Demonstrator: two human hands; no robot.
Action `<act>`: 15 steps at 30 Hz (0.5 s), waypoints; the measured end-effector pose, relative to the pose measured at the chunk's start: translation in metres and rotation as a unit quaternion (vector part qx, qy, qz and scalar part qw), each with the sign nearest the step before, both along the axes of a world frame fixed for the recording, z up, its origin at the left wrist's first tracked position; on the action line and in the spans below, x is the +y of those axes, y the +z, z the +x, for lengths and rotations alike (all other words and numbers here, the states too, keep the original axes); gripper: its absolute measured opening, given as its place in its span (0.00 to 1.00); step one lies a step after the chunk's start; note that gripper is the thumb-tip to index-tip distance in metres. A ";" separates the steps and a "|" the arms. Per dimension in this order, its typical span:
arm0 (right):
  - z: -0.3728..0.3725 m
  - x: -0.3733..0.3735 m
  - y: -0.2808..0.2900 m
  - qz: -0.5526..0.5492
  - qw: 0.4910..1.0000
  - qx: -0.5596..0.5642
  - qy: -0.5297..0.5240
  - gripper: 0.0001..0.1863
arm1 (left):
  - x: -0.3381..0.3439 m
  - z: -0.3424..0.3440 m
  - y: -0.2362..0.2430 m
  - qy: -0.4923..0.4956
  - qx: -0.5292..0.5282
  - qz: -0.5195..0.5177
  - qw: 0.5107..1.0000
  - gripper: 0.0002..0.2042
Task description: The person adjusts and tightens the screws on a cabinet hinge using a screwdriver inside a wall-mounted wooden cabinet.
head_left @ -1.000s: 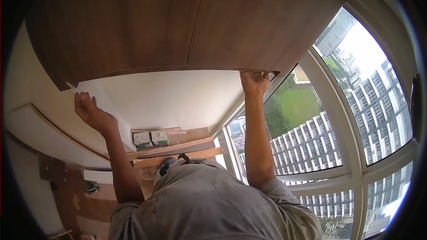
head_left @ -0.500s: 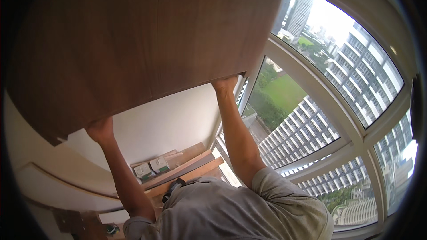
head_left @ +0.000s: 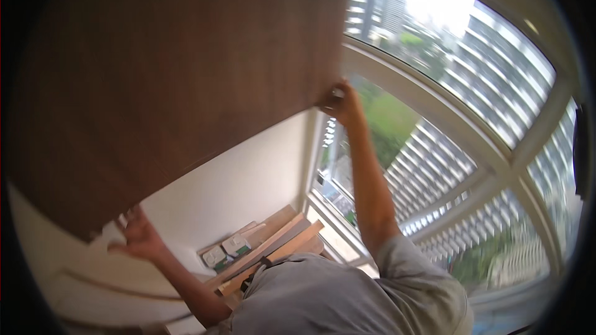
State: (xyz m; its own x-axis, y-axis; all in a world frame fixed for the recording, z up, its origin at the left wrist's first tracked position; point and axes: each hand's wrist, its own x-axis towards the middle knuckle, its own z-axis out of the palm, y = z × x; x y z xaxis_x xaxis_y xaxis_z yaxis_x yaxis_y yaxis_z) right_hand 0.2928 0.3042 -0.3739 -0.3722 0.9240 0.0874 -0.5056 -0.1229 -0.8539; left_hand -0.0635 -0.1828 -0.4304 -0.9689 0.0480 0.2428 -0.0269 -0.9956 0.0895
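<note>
A large brown wood-grain panel (head_left: 180, 68) fills the upper left, raised in front of me with its lower edge slanting up to the right. My right hand (head_left: 340, 102) is closed round the panel's lower right corner beside the window, and some of its fingers are hidden behind the board. Below the lower left edge, my left hand (head_left: 141, 236) is open with its thumb held out. Its fingertips reach up close to the edge; blur hides whether they touch it.
Large windows (head_left: 434, 111) with thick white frames stand on the right, with tall buildings outside. A white wall (head_left: 242, 167) is beyond the panel. Low down lie several wooden boards (head_left: 273, 254) and two pale, rounded boxes (head_left: 226, 251) with green parts.
My left hand has come off its grip and opened. My right hand has moved to the panel's corner and side edge. The panel's right edge has shifted left in view.
</note>
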 end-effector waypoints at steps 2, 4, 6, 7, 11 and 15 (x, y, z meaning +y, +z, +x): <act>0.024 0.031 -0.001 -0.082 0.954 0.213 0.193 0.30 | 0.011 -0.033 -0.030 -0.067 0.057 -0.012 0.996 0.33; -0.008 -0.014 0.044 -0.120 0.982 0.113 0.096 0.33 | -0.002 -0.032 -0.027 -0.040 0.067 -0.048 0.996 0.21; 0.001 -0.016 0.066 -0.161 0.985 0.059 -0.007 0.30 | 0.020 -0.036 -0.013 -0.035 -0.009 -0.141 0.989 0.21; 0.034 0.027 0.061 -0.115 0.988 0.056 0.082 0.29 | 0.034 -0.025 0.015 -0.082 -0.008 -0.112 0.990 0.23; -0.001 0.014 0.076 -0.040 0.994 -0.036 0.092 0.30 | 0.008 -0.019 0.031 -0.017 0.052 -0.135 0.989 0.24; -0.001 0.009 0.080 0.012 0.993 -0.061 0.098 0.33 | -0.009 -0.020 0.027 0.005 0.069 -0.166 0.984 0.25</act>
State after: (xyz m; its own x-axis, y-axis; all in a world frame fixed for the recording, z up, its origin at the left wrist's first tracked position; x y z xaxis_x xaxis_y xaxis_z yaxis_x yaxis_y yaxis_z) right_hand 0.2917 0.3136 -0.2939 -0.5535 0.8312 0.0516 -0.3670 -0.1879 -0.9110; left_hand -0.0836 -0.1915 -0.4032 -0.9284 0.1369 0.3454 0.0186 -0.9114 0.4111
